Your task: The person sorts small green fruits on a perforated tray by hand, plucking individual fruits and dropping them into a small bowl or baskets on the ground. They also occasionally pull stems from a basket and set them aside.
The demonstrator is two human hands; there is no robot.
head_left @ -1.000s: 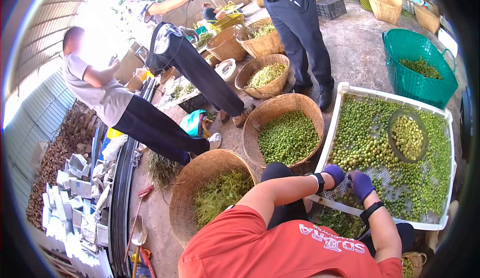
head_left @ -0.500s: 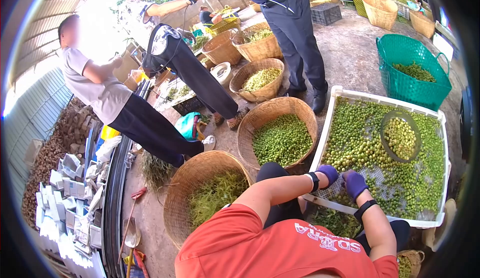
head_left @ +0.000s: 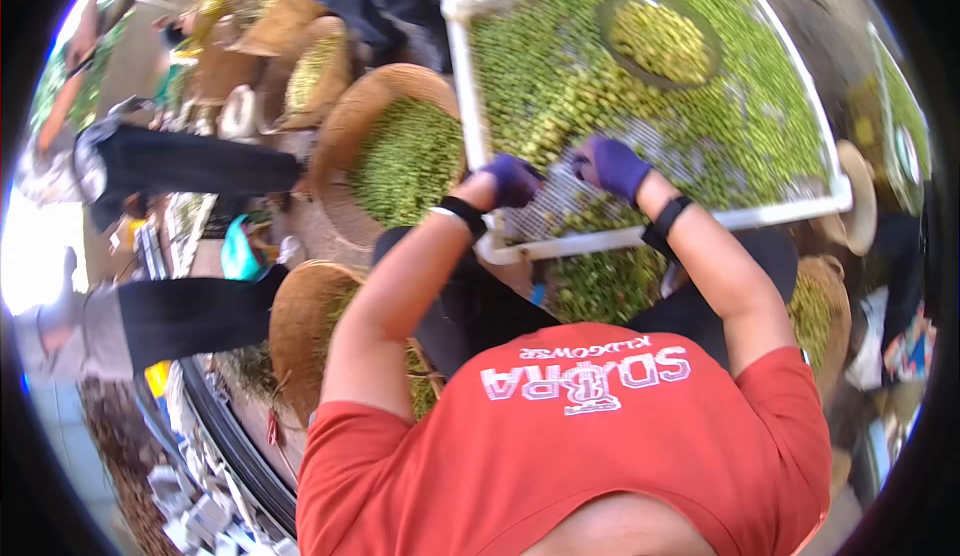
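Observation:
My left hand (head_left: 512, 181), in a purple glove, is over the near left part of a white mesh-bottomed tray (head_left: 468, 86), with its fingers curled in. My right hand (head_left: 612, 168), also gloved in purple, faces it a short gap away, fingers bent and pressed together. Blur hides whether either hand pinches anything. Small round green fruits (head_left: 560, 66) cover much of the tray, and bare mesh shows between the hands. Toward the tray's far side lies a round dark-rimmed dish (head_left: 640, 76) of yellower fruits.
Left of the tray stands a wicker basket (head_left: 333, 146) of green fruits; another basket (head_left: 300, 321) is nearer me. Green leafy material (head_left: 605, 286) lies below the tray, between my legs. A basket (head_left: 832, 306) is at right. Two people's dark-trousered legs (head_left: 190, 161) appear at left.
My view has turned, so the tray and baskets appear higher and farther left. My hands remain over the tray's near left part, with a somewhat wider gap between them.

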